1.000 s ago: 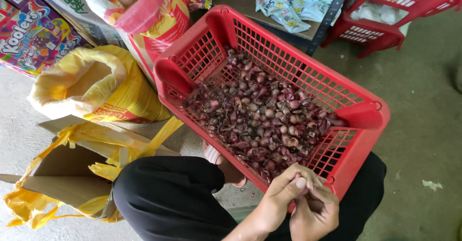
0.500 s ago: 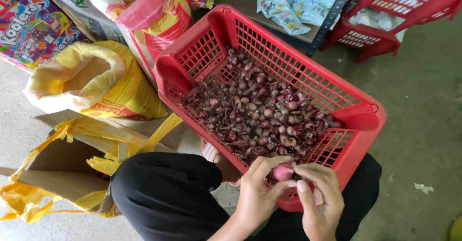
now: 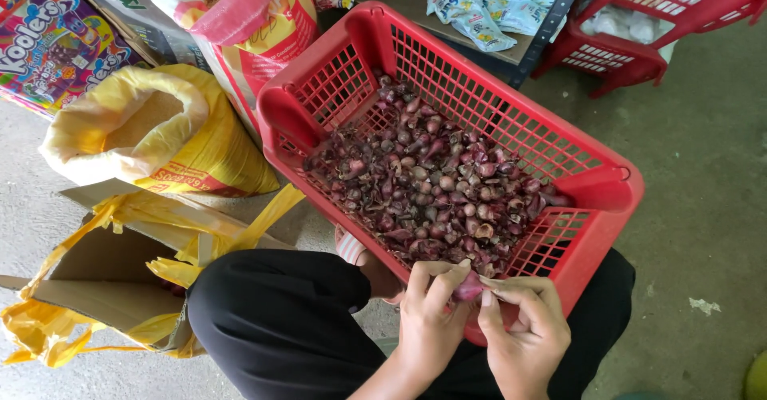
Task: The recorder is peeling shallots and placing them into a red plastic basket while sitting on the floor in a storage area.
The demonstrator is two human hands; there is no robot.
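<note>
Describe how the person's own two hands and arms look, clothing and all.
Both hands are bare: the left hand and the right hand wear no gloves, rings, watch or bracelet that shows. The fingers have short, unpainted nails. The forearms are uncovered as far as the picture's lower edge, with no sleeve in view. The legs below them are in black cloth.

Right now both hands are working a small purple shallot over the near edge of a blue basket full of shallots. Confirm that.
Not quite: the basket is red, not blue, as the head view shows. The rest holds: the left hand and right hand work one small purple shallot over its near edge, and it is full of shallots.
</note>
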